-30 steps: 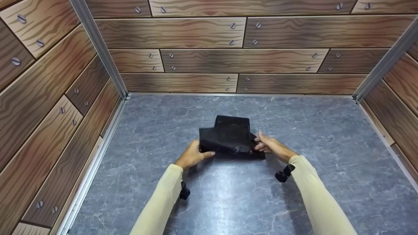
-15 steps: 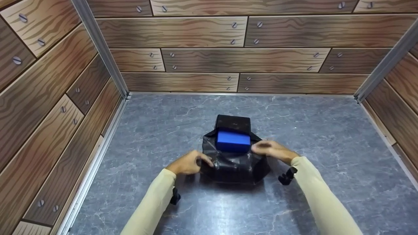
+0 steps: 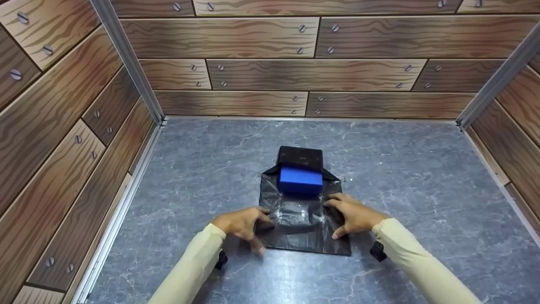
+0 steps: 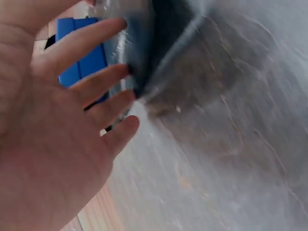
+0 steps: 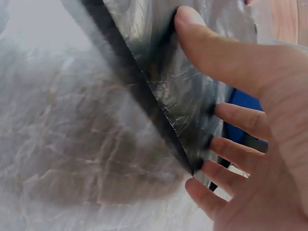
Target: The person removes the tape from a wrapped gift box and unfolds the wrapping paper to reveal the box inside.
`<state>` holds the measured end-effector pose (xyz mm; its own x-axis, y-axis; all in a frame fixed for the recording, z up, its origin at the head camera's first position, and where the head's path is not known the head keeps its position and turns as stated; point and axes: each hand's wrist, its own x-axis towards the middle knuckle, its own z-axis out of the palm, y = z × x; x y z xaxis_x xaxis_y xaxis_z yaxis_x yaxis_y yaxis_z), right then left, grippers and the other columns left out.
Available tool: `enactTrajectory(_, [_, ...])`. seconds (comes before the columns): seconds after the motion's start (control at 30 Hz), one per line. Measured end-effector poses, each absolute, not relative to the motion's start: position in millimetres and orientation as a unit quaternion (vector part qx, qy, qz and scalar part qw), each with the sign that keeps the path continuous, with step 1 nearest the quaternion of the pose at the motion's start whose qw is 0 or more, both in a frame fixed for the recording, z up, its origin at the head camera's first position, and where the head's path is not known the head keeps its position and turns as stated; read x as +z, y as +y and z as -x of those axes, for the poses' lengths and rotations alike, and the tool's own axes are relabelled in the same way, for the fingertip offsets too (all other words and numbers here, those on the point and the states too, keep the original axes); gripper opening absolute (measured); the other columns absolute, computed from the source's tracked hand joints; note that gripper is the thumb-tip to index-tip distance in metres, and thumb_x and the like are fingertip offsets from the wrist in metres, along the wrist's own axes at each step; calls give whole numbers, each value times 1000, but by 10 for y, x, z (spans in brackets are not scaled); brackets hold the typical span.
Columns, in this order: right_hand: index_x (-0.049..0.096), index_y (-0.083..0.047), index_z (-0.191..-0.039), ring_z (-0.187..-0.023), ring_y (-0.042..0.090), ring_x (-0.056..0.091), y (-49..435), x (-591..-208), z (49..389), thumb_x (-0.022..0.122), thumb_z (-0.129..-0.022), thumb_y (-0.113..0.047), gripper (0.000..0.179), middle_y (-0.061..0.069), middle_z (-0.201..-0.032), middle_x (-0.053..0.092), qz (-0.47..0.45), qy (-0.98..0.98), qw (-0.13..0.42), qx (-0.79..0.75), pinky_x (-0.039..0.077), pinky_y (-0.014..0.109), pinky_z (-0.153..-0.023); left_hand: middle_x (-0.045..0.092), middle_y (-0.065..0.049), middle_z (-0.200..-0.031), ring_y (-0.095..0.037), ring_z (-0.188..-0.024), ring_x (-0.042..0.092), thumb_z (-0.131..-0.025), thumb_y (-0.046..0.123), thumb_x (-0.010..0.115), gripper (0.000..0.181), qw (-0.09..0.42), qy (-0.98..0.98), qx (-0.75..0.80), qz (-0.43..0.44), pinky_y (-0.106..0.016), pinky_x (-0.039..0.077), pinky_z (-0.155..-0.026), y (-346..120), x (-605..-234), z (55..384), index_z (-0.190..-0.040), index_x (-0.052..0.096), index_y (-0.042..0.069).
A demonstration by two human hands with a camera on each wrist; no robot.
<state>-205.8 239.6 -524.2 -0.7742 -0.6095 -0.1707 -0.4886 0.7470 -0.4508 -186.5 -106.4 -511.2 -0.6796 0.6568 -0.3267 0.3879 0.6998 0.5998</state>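
A blue box (image 3: 300, 180) lies at the centre of the floor in the head view. Black covers the block-shaped part (image 3: 299, 156) right behind it. Thin, shiny black plastic (image 3: 295, 241) spreads from the box toward me, creased, with a straight front edge. At its left edge is my left hand (image 3: 241, 223), fingers spread and thumb pointing toward me, slightly blurred. My right hand (image 3: 355, 214) rests along the right edge with fingers and thumb apart. In the right wrist view the fingertips (image 5: 224, 144) lie right at the plastic; neither hand grips anything.
The grey marbled floor (image 3: 202, 169) surrounds the plastic. Wood-patterned panels form the back wall (image 3: 261, 76) and both side walls, with metal strips (image 3: 130, 63) at the corners.
The black plastic was folded over the blue box; it has swung down toward me and now lies flat, exposing the blue. Both hands have moved nearer to me and let go of it.
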Motion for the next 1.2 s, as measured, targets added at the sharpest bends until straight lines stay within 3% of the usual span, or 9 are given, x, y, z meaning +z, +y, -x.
enactTrajectory(0.13, [47, -6, -136, -129, 47, 32, 2381, -5245, 2044, 89, -55, -36, 96, 25, -144, 33, 315, 924, 135, -168, 28, 63, -103, 40, -9, -146, -30, -133, 36, -75, 44, 76, 66, 185, 906, 243, -293, -47, 30, -109, -985, -5149, 1922, -132, 57, 16])
enactTrajectory(0.27, [45, -6, -138, -132, 46, 29, 2334, -5208, 2033, 88, -55, -42, 100, 25, -146, 31, 308, 927, 142, -161, 24, 64, -105, 26, -9, -154, -33, -141, 21, -74, 48, 75, 78, 143, 923, 187, -306, -51, 20, -112, -889, -5235, 1993, -141, 45, 19])
enactTrajectory(0.47, [39, -6, -143, -136, 44, 24, 2234, -5227, 2009, 76, -62, -62, 105, 24, -150, 26, 291, 933, 145, -154, 21, 64, -106, 19, -12, -155, -35, -142, 15, -68, 53, 76, 94, 153, 923, 134, -327, -50, 18, -113, -821, -5338, 2007, -147, 34, 22])
enactTrajectory(0.93, [40, -2, -141, -133, 47, 27, 2265, -5359, 1936, 83, -58, -52, 106, 27, -149, 26, 328, 925, 109, -161, 24, 64, -104, 22, -7, -155, -30, -141, 22, -64, 61, 75, 96, 135, 935, 77, -318, -52, 25, -110, -793, -5320, 1855, -146, 37, 27])
enactTrajectory(1.07, [41, -2, -140, -131, 47, 29, 2270, -5343, 1941, 83, -55, -54, 108, 27, -147, 28, 329, 923, 114, -164, 25, 64, -104, 29, -7, -153, -29, -138, 29, -62, 62, 76, 95, 113, 935, 77, -327, -52, 30, -107, -798, -5319, 1832, -143, 42, 26])
enactTrajectory(1.2, [46, -1, -135, -123, 41, 40, 2262, -5330, 2015, 86, -51, -51, 106, 22, -138, 40, 333, 921, 99, -178, 34, 58, -102, 42, -6, -142, -27, -128, 40, -62, 54, 80, 86, 101, 932, 96, -334, -48, 35, -104, -804, -5298, 1916, -137, 50, 24])
